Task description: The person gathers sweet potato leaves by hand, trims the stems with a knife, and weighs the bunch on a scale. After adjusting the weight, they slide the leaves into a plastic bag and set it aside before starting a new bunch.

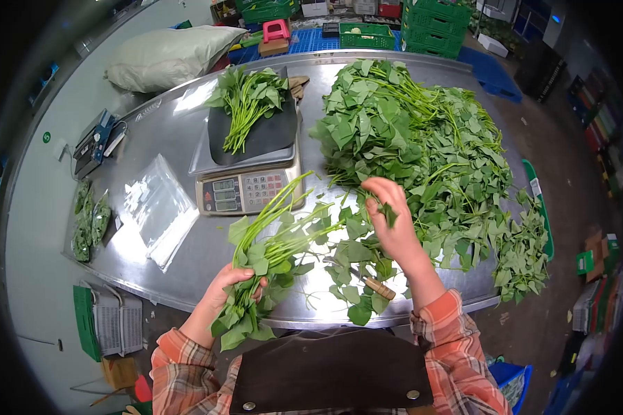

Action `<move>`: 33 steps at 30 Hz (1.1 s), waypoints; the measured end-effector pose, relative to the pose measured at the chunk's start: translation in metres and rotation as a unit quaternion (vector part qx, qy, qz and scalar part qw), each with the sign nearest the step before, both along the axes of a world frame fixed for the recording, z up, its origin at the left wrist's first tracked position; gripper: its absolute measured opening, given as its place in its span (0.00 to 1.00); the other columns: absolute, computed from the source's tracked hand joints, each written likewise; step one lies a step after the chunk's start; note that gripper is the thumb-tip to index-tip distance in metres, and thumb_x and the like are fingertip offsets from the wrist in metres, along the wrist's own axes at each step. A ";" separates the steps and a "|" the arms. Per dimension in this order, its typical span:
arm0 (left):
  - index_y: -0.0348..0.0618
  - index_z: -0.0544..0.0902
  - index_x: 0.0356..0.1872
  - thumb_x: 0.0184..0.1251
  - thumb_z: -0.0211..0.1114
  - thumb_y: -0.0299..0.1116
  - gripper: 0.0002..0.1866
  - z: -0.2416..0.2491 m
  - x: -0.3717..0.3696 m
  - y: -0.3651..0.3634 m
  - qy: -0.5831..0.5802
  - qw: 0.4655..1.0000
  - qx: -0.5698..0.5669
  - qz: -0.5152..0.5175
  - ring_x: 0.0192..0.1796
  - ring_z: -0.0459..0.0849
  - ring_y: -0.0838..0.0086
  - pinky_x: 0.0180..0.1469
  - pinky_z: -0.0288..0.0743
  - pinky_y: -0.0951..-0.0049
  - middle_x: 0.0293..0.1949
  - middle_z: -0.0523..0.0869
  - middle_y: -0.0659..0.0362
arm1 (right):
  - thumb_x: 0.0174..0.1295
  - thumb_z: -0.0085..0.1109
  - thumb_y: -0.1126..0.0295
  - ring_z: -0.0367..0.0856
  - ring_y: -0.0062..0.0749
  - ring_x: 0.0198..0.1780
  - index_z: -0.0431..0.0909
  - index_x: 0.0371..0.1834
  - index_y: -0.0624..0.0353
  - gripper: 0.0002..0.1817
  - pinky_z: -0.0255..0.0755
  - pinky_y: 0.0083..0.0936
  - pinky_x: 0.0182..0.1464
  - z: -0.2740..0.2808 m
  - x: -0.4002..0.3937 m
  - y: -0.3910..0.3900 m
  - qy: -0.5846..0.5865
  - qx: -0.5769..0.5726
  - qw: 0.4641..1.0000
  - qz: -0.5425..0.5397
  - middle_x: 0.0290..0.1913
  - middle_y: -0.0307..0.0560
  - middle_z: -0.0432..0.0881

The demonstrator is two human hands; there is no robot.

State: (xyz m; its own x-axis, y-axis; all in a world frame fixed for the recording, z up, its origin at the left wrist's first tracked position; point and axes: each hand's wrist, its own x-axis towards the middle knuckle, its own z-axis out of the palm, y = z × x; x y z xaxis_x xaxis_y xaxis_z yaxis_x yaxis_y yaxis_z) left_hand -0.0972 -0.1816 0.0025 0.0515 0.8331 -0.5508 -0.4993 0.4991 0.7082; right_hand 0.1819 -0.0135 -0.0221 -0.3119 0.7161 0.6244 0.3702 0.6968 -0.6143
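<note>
My left hand (230, 287) is closed round a bunch of leafy greens (277, 249), long pale-green stems pointing up and away, leaves hanging below the fist. My right hand (396, 225) pinches a small green leaf (389, 216) at the near edge of a big heap of the same greens (394, 131). Between the hands lie loose leaves (356, 252) and a knife with a wooden handle (379, 287), its blade partly covered by leaves. Beyond my left hand stands a digital scale (249, 190); another bunch of greens (246, 114) rests on its black-covered pan.
Clear plastic bags (156, 207) lie left of the scale. Bagged greens (83, 225) sit at the steel table's (180, 266) left edge, with a small device (93, 145) behind. A white sack (173, 59) and green crates (436, 28) are at the back.
</note>
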 end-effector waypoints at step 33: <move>0.32 0.73 0.44 0.55 0.63 0.37 0.20 -0.019 0.019 -0.004 -0.101 0.992 0.072 -0.009 0.23 0.68 0.76 0.28 0.65 0.75 0.31 0.77 0.55 | 0.65 0.54 0.66 0.71 0.24 0.25 0.72 0.39 0.58 0.07 0.68 0.21 0.27 -0.036 0.035 0.008 0.603 -0.461 0.650 0.049 0.30 0.39 0.74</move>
